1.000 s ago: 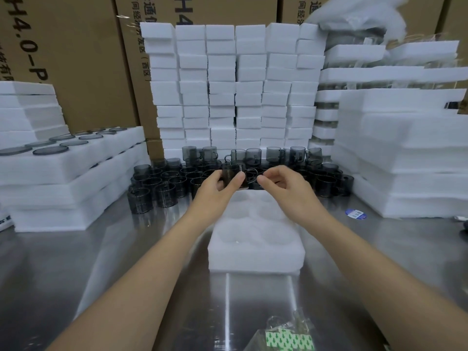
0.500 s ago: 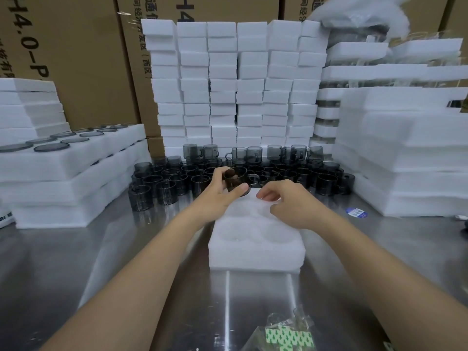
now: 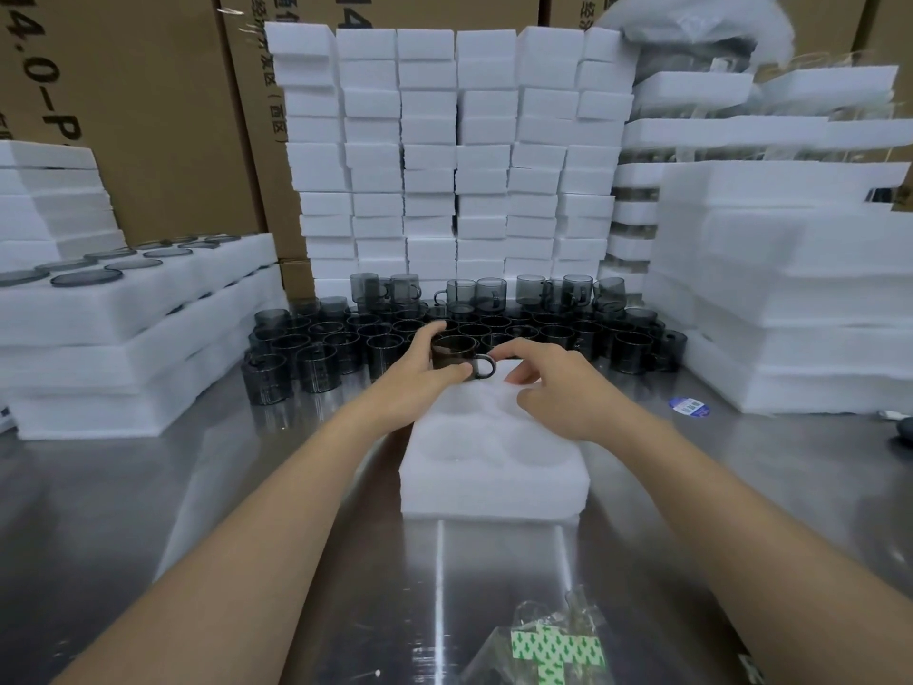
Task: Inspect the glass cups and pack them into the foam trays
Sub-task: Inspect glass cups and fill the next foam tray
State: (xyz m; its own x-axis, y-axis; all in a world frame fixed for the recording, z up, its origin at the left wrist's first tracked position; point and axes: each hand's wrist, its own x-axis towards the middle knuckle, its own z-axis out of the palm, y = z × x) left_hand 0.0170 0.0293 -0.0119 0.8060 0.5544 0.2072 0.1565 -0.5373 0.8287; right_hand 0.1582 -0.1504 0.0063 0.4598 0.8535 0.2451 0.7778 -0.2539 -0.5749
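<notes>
Head view: the left hand (image 3: 420,375) grips a dark glass cup (image 3: 454,355) with fingers over the far side and thumb on the near wall, its handle (image 3: 483,366) pointing right. The cup hangs over the far left corner of the foam tray (image 3: 494,482), just in front of the crowd of loose cups (image 3: 346,338) on the metal table (image 3: 197,487). The right hand (image 3: 553,388) hovers over the far right of the tray, fingers loosely curled and holding nothing, near the handle; whether a fingertip touches it I cannot tell.

The risk, as I judge it, is a misaligned drop: if the handle does not meet its notch, the cup may sit tilted on the foam or tip back into the loose cups and chip.

Half a second ago the cup was tilted with its mouth toward the camera; now it is upright and lower, and the right hand has moved closer.
</notes>
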